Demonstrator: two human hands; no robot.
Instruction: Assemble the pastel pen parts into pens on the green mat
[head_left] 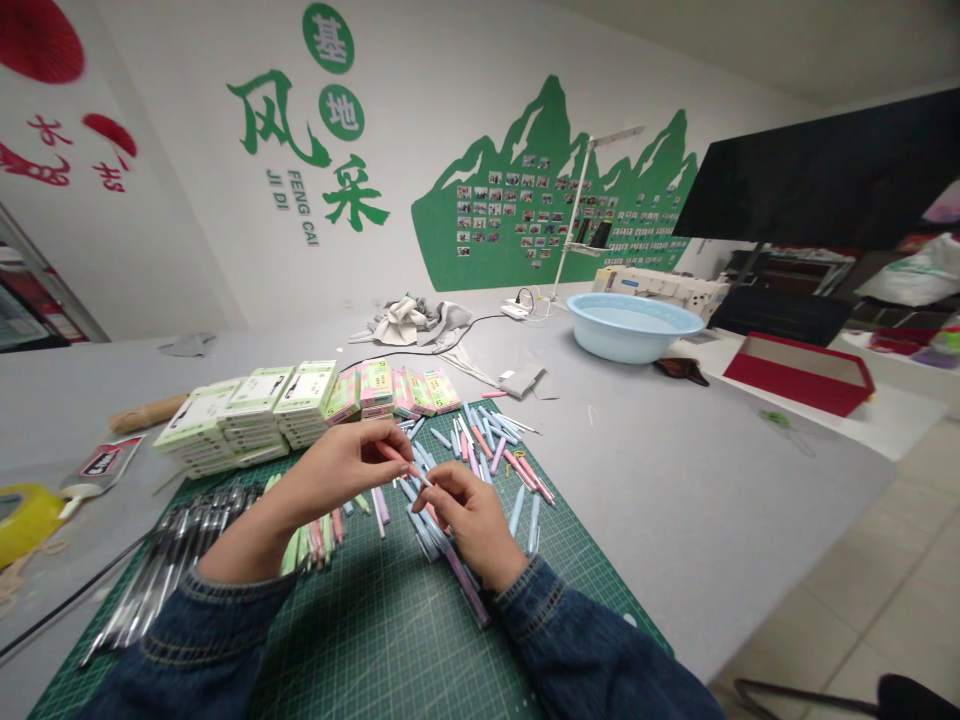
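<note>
My left hand pinches a thin pink pen part above the green cutting mat. Its tip reaches toward my right hand, whose fingers are curled round something small that I cannot make out, close to the pen's end. Several pastel pen barrels and caps lie scattered on the mat beyond my hands. A row of clear black pens lies at the mat's left. Both arms wear denim sleeves.
Stacks of small green and pink boxes stand behind the mat. A light blue basin, a red box, crumpled cloth and a yellow tape roll sit on the grey table. The table edge falls off at right.
</note>
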